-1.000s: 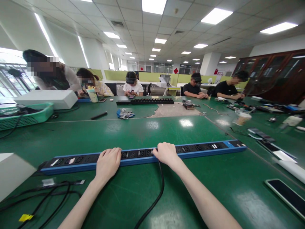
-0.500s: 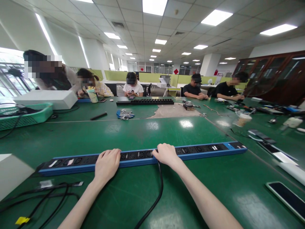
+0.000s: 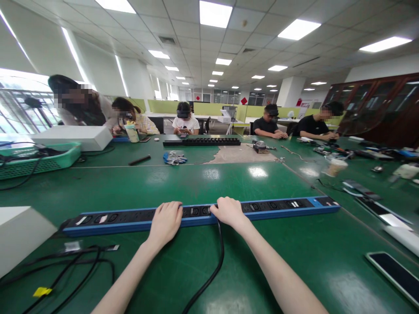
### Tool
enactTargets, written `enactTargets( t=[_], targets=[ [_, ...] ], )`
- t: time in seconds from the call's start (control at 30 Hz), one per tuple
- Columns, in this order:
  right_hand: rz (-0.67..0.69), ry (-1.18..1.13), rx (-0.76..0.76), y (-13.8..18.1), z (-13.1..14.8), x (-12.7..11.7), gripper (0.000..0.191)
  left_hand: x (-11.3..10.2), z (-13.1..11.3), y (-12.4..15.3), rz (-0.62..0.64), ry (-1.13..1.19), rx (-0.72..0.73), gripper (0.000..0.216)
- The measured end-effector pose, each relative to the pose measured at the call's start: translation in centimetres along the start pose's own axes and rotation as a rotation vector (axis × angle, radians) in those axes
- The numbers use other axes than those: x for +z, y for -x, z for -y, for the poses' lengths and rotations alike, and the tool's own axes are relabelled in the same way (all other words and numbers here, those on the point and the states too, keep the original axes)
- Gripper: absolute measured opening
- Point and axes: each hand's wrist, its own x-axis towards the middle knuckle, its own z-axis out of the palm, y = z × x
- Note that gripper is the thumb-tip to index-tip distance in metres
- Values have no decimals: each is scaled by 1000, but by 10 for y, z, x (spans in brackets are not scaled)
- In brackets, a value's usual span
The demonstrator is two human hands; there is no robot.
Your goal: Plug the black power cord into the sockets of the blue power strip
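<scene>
A long blue-and-black power strip [image 3: 278,210] with rows of sockets lies across the table in front of me. My left hand [image 3: 165,222] is wrapped over the strip left of its middle, fingers curled over the far edge. Just right of it, my right hand [image 3: 228,210] is closed at a socket near the strip's middle, around the end of a black power cord [image 3: 221,257]. The cord runs from under this hand toward me. The plug itself is hidden by the fingers.
Loose black cables [image 3: 94,257] and a white box [image 3: 22,235] lie at the left, near a green basket [image 3: 62,159]. Gloves [image 3: 175,158] and a black strip [image 3: 209,141] lie farther back. A phone [image 3: 394,274] is at the right. Several people sit or lean around the table.
My left hand has slid right along the power strip, closer to my right hand. My right hand stays at the same socket. The view has shifted slightly.
</scene>
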Motion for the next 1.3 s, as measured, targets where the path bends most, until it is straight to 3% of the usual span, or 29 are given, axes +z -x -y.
enactTargets(
  t=[0.17,0.3,0.6,0.83,1.3],
  targets=[
    [-21,-13,-2,2,-4,3,45,7,-69,-18,22,71,48,32],
    [-40,-3,-23,4,-5,4,44,14,-92,-25,-4,6,2,34],
    [-7,6,-21,-4,-3,0,42,17,-92,-25,-64,18,-7,29],
    [-110,45,-38,0,2,7,41,17,-92,-26,-54,3,-21,29],
    [-114,41,-26,0,4,4,39,14,-93,-25,-73,1,-1,28]
  ],
)
